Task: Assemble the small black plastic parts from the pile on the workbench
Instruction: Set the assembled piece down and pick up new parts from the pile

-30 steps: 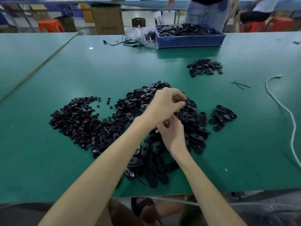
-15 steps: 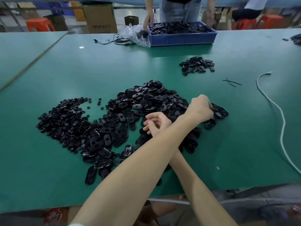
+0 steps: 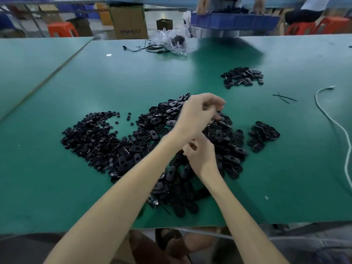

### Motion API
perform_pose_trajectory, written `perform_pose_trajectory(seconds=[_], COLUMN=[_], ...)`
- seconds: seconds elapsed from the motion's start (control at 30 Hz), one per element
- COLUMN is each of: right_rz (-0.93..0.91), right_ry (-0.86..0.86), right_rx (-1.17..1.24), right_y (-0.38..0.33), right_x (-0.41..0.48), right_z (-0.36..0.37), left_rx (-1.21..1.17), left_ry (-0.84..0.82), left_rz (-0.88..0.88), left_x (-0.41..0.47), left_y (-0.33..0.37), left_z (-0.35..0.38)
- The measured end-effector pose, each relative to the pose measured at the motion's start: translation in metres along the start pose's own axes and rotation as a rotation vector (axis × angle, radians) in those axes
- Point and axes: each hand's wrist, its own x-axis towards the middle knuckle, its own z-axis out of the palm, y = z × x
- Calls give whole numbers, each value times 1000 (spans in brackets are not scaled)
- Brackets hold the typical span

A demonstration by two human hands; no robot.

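A wide pile of small black plastic parts [image 3: 106,141] covers the middle of the green workbench [image 3: 285,168], with tiny pieces on its left and larger oval pieces on its right. My left hand [image 3: 200,111] reaches across over the pile's far right part, its fingers curled down and its fingertips pinching a black part among the ovals; motion blur hides the detail. My right hand [image 3: 202,155] hovers just below it with fingers curled in; what it holds is hidden. A small heap of oval parts [image 3: 263,134] lies right of the main pile.
Another small heap of parts [image 3: 242,76] lies farther back. A person across the bench holds a blue tray [image 3: 234,21] above the far edge. A clear plastic bag [image 3: 173,41], black cables [image 3: 144,48] and a white cord [image 3: 335,122] also lie on the bench.
My left hand came back from the small heap on the right to the main pile. The person across the bench lifted the blue tray off the table.
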Motion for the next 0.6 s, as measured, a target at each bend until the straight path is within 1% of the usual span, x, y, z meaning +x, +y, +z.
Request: perform_pose_trajectory(seconds=[0.07,0.13,0.27,0.37,0.47,0.6], right_rz=[-21,-47,-85,-96,-97,-109], right_ry=[-17,-54,-134,-173,-177,-171], right_rx=[40,25,-152,-230,-256,-296], right_y=[-5,-11,-12,-12,-15,-13], right_x=[-5,-6,-8,-9,-9,-7], right_z=[1,3,4,4,4,3], left_rx=[94,244,683,877,907,791], left_ry=[70,99,146,155,109,108], left_rz=[-29,-68,-194,-334,-455,-432], left_x=[-12,-25,-53,-66,-72,-76], left_y=[-13,-32,-68,-87,-97,-101], left_z=[-31,-61,-112,-142,-159,-157])
